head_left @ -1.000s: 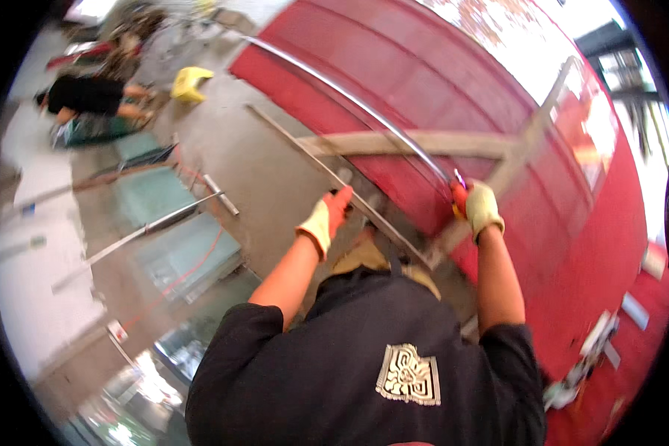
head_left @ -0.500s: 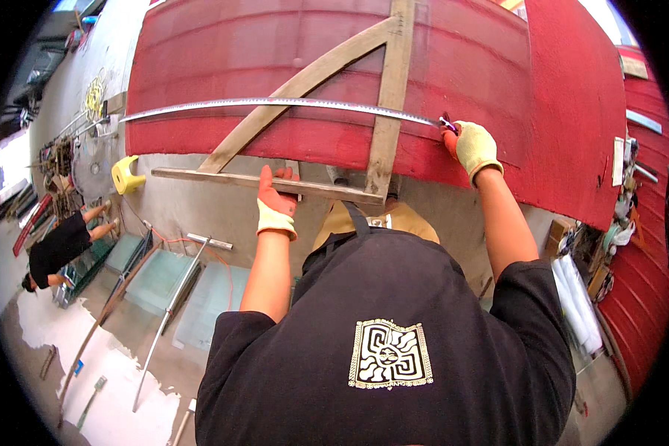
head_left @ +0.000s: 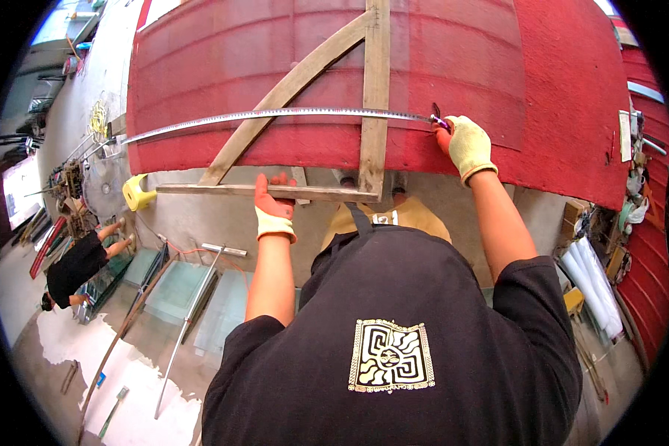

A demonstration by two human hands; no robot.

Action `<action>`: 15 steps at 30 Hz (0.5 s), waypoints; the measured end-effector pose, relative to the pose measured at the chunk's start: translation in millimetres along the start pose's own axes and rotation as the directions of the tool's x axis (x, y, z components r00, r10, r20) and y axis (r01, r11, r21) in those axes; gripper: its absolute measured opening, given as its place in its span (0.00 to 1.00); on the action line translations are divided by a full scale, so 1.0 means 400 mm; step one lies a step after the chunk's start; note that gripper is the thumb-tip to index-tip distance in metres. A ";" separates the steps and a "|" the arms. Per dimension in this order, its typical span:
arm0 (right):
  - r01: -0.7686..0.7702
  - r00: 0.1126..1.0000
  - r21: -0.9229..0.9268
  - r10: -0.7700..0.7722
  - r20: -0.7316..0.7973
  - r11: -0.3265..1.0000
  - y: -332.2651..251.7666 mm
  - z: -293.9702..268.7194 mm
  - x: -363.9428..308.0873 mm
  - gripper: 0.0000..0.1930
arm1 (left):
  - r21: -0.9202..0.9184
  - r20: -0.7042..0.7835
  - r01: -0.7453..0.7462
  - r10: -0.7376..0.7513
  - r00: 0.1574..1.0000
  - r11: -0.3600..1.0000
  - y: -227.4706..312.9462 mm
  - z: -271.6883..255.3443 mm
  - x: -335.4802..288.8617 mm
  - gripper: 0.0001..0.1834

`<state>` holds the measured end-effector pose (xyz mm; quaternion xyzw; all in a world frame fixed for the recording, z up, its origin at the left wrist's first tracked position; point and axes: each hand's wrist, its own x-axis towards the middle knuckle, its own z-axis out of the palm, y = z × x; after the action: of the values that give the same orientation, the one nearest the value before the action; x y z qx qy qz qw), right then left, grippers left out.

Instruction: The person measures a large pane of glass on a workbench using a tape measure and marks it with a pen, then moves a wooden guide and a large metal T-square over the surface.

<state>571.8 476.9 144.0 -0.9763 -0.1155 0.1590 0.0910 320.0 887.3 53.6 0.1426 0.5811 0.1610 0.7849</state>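
My left hand (head_left: 276, 207), in a red and pale-yellow work glove, grips the lower bar of a wooden set square (head_left: 375, 97) with a diagonal brace. Its fingers reach up over the bar, which lies along the near edge of the red table (head_left: 572, 97). A silver measuring tape (head_left: 312, 112) stretches across the table over the square's brace and upright. At the tape's right end, my right hand (head_left: 466, 146), also gloved, pinches a small dark-and-purple tool (head_left: 439, 120); its kind is hard to make out. Beneath the square lies a sheet of clear glass (head_left: 468, 59).
A yellow stool-like object (head_left: 137, 192) stands by the table's left corner. Behind on the left lie glass panes (head_left: 178, 286) and a long metal rod (head_left: 186, 327). A person in black (head_left: 80, 264) bends down farther left. White rolls (head_left: 591, 286) lean at the right.
The wooden square has slid slightly left along the tape, with my left hand on it. My right hand stays near the tape's right end. The whole view has shifted a little.
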 end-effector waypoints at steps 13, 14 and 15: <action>0.013 0.998 -0.005 -0.014 -0.061 1.000 0.048 0.033 0.003 0.17 | 0.059 -0.016 -0.095 0.096 0.995 0.994 0.102 -0.036 0.094 0.17; 0.016 0.998 -0.004 -0.016 -0.067 1.000 0.044 0.036 0.005 0.17 | 0.060 -0.025 -0.099 0.100 0.995 0.993 0.123 -0.042 0.109 0.17; 0.014 0.997 -0.010 -0.015 -0.071 1.000 0.043 0.037 0.004 0.17 | 0.055 -0.021 -0.092 0.093 0.995 0.994 0.139 -0.043 0.115 0.17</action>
<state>571.8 463.2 126.0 -0.9809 -0.1199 0.1231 0.0917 311.3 957.4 31.7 0.1883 0.5873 0.1832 0.7656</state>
